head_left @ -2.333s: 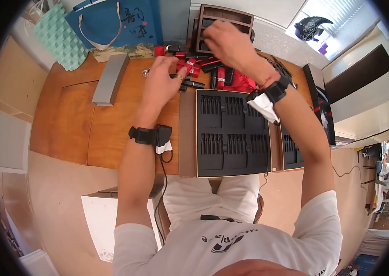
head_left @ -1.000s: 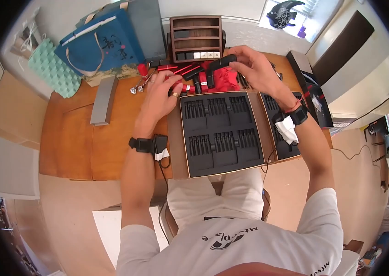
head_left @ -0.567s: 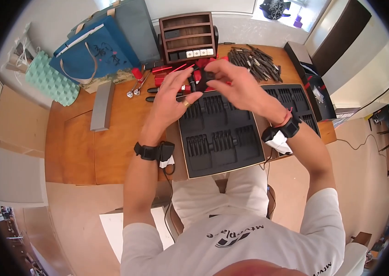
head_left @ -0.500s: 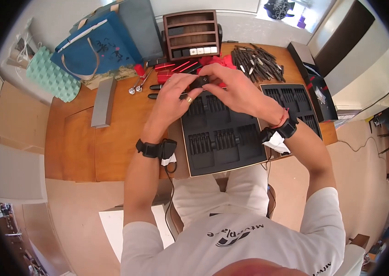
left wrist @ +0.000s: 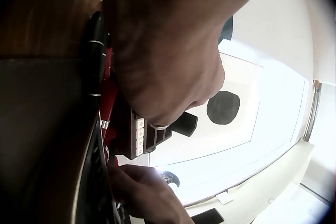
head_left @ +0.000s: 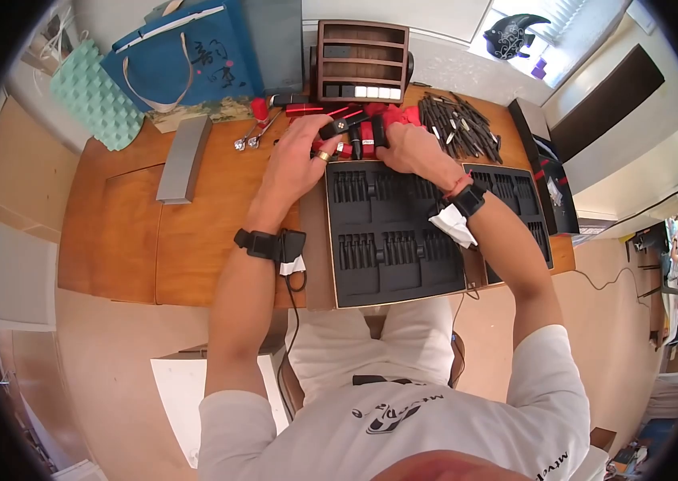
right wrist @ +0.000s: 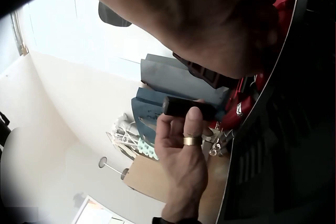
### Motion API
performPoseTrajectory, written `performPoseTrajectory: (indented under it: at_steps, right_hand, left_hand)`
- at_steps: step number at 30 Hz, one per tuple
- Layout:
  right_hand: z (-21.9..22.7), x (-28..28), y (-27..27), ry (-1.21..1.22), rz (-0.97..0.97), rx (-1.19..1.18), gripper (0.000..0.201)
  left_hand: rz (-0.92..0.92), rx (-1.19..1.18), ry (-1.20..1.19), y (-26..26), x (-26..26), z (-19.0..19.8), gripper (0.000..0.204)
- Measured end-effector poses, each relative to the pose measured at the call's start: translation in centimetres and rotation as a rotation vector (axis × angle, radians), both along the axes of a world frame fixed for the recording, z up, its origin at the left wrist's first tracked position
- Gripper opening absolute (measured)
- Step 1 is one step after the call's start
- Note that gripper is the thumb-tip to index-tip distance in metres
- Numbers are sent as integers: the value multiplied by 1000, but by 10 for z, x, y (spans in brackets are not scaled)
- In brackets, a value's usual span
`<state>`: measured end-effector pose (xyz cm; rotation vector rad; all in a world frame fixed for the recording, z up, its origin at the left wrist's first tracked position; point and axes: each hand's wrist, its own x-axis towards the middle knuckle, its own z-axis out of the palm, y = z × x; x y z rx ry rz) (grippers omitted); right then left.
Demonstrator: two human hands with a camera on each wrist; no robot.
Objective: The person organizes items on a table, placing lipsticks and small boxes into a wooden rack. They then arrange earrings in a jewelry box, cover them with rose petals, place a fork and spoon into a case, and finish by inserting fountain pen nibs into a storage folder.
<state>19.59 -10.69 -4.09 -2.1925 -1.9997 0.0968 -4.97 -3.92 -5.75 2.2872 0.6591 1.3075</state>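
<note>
My left hand (head_left: pixel 299 156) pinches a black square-ended lipstick tube (head_left: pixel 339 127) above the pile, its marked end facing up in the head view. In the right wrist view the tube (right wrist: pixel 177 107) sticks out past the thumb and curled fingers. My right hand (head_left: pixel 409 148) reaches down into the pile, its fingertips right at another black tube (head_left: pixel 379 131); whether they grip it I cannot tell. Red and black tubes, among them a red one (head_left: pixel 367 138), lie between the hands. Red cloth-like material (head_left: pixel 403 112) lies behind the right hand.
A black slotted tray (head_left: pixel 403 276) sits in front, with a second tray (head_left: pixel 515 192) to its right. Behind stand a wooden rack (head_left: pixel 363 68) and a blue paper bag (head_left: pixel 187 60). Dark pens (head_left: pixel 467 128) lie heaped at right, a grey box (head_left: pixel 184 160) at left.
The right hand has gone from the rack to lifting a black tube, then met the left hand. Now the hands are apart: the tube is in the left hand, and the right is down at the pile.
</note>
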Motion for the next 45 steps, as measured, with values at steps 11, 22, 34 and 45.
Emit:
performPoseTrajectory:
  at_steps: [11,22,34,45]
  right_hand:
    - [13,-7,11,17,-74,34,47]
    - [77,-29,-42,439,149,97,42]
    - [96,-32,-35,913,256,-190,24]
    - [76,-39,-27,279,557,230,35]
  left_hand:
    - [-13,-141,51,-1,-2,-1,36]
    - [-185,-15,-49,-12,1,9,41]
    - [-175,-58,-100,-12,-1,8,36]
    - [-104,115,-93,-2,3,0,36]
